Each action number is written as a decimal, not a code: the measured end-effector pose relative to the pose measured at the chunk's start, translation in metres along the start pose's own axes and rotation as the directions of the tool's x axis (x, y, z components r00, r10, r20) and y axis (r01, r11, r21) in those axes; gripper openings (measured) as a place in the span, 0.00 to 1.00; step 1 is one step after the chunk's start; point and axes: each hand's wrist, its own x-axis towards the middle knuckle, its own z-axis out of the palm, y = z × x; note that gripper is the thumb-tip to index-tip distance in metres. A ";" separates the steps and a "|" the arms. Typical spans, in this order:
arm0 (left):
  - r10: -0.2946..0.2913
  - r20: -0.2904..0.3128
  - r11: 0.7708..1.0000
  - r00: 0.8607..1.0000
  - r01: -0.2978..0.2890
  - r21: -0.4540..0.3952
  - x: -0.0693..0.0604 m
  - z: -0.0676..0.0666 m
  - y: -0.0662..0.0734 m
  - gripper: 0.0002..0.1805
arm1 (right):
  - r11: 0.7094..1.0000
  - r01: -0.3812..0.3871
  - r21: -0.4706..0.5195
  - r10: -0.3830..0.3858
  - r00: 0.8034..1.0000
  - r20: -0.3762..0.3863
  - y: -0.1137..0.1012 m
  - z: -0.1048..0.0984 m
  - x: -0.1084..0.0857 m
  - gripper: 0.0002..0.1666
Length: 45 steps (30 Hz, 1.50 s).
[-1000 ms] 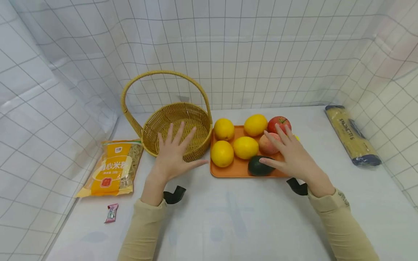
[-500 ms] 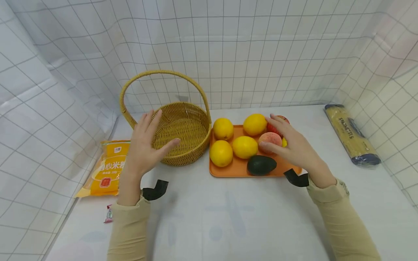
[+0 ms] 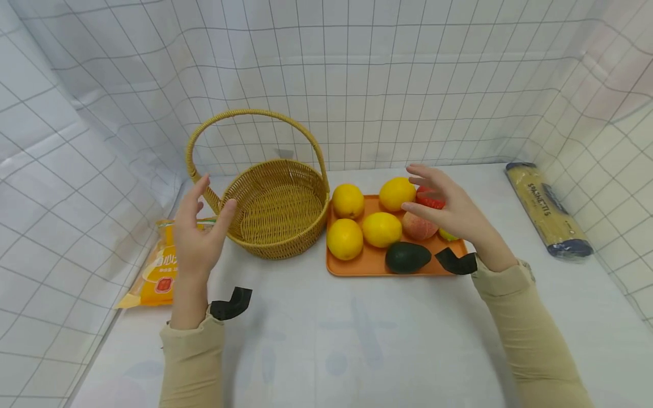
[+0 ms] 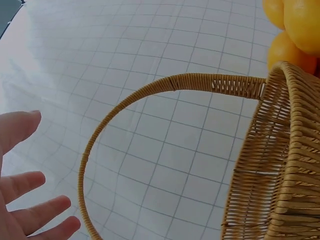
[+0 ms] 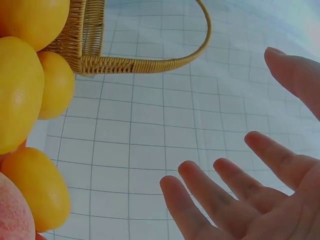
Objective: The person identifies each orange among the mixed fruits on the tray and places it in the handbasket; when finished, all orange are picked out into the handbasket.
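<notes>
My left hand (image 3: 196,238) hovers over the rice noodle bag (image 3: 163,269), just left of the wicker basket (image 3: 280,249). Its thumb and fingers are apart, with nothing between them. The basket's tall handle (image 4: 195,82) arches up beside that hand in the left wrist view. Above the right part of the orange tray (image 3: 367,265) is my right hand (image 3: 449,207), loosely curved and holding nothing. On the tray lie several yellow fruits (image 3: 382,230), a peach (image 3: 419,226), a dark green avocado (image 3: 407,258) and a red apple (image 3: 430,198), partly hidden by the right hand.
A spaghetti pack (image 3: 548,209) lies at the far right of the white table (image 3: 357,340). Grid-patterned cloth (image 3: 382,85) hangs behind and on both sides. A yellow-green object (image 3: 448,235) shows beneath my right wrist.
My left hand has moved left, away from in front of the basket, and turned; its sleeve now covers the small pink packet. Fingers of both hands went from spread to loosely curved.
</notes>
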 end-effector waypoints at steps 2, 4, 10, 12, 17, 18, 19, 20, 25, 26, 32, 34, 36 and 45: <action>-0.054 -0.030 0.998 0.998 0.053 -0.046 -0.003 0.000 -0.003 0.28 | 0.999 -0.029 0.043 0.028 0.999 0.021 0.002 0.002 0.002 0.38; -0.108 -0.051 0.989 0.993 0.103 -0.102 -0.005 0.001 -0.007 0.26 | 0.995 -0.060 0.080 0.056 0.997 0.044 0.005 0.005 0.004 0.38; -0.233 -0.084 0.946 0.969 0.206 -0.248 -0.014 0.009 -0.024 0.23 | 0.980 -0.112 0.167 0.093 0.989 0.114 0.017 0.016 0.011 0.38; -0.278 -0.093 0.932 0.956 0.245 -0.269 -0.018 0.013 -0.027 0.22 | 0.976 -0.110 0.190 0.086 0.988 0.131 0.022 0.020 0.013 0.38; -0.338 -0.111 0.915 0.935 0.299 -0.272 -0.026 0.019 -0.035 0.20 | 0.972 -0.113 0.205 0.077 0.982 0.174 0.031 0.030 0.019 0.37; -0.344 -0.113 0.914 0.932 0.305 -0.270 -0.028 0.020 -0.037 0.20 | 0.973 -0.114 0.200 0.077 0.980 0.184 0.033 0.032 0.020 0.37; -0.349 -0.115 0.913 0.930 0.310 -0.266 -0.029 0.020 -0.039 0.20 | 0.974 -0.117 0.196 0.078 0.978 0.194 0.035 0.034 0.021 0.37; -0.358 -0.116 0.911 0.927 0.319 -0.263 -0.031 0.020 -0.041 0.20 | 0.974 -0.120 0.190 0.081 0.976 0.203 0.036 0.035 0.022 0.37; -0.396 -0.125 0.901 0.910 0.359 -0.245 -0.040 0.022 -0.051 0.20 | 0.981 -0.124 0.151 0.088 0.970 0.226 0.042 0.041 0.026 0.36; -0.400 -0.126 0.902 0.908 0.365 -0.233 -0.042 0.023 -0.052 0.20 | 0.981 -0.124 0.147 0.088 0.970 0.228 0.043 0.042 0.026 0.36; -0.434 -0.116 0.895 0.894 0.412 -0.171 -0.052 0.029 -0.062 0.20 | 0.988 -0.095 0.119 0.065 0.969 0.238 0.050 0.046 0.030 0.38; -0.438 -0.112 0.893 0.892 0.418 -0.167 -0.055 0.031 -0.064 0.20 | 0.991 -0.086 0.104 0.059 0.969 0.238 0.052 0.047 0.031 0.38; -0.434 -0.117 0.895 0.894 0.412 -0.168 -0.057 0.033 -0.064 0.20 | 0.992 -0.078 0.100 0.052 0.969 0.242 0.052 0.047 0.032 0.38; -0.442 -0.103 0.886 0.891 0.415 -0.206 -0.061 0.038 -0.041 0.18 | 0.998 -0.048 0.044 0.034 0.960 0.276 0.054 0.048 0.034 0.37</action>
